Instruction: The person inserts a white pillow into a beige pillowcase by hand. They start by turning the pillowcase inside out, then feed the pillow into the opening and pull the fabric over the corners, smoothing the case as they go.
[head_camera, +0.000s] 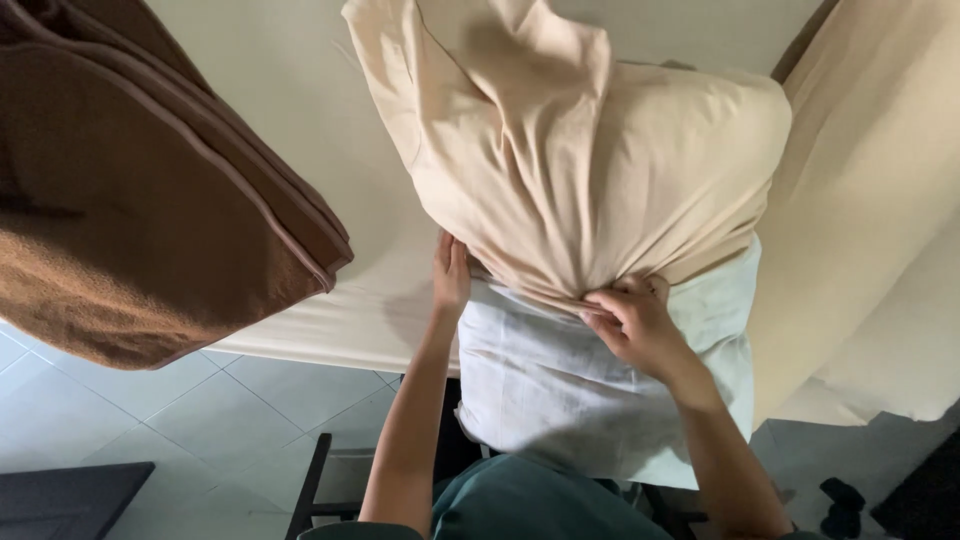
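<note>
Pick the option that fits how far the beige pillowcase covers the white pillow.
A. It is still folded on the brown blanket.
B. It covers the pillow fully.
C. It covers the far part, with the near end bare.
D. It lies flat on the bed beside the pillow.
C: the beige pillowcase cloaks the far part, while the white pillow shows bare below both hands gripping its bunched edge.

Open cream bed sheet (300, 120) is left between the folded brown fleece blanket (130, 200) and the white pillow (560, 390) half covered by a beige cotton pillowcase (580, 150). Passage on the right is blocked by a second beige fabric panel (860, 200) (touching the pillow). Pale tiled floor (200, 410) is left open below the bed edge.
</note>
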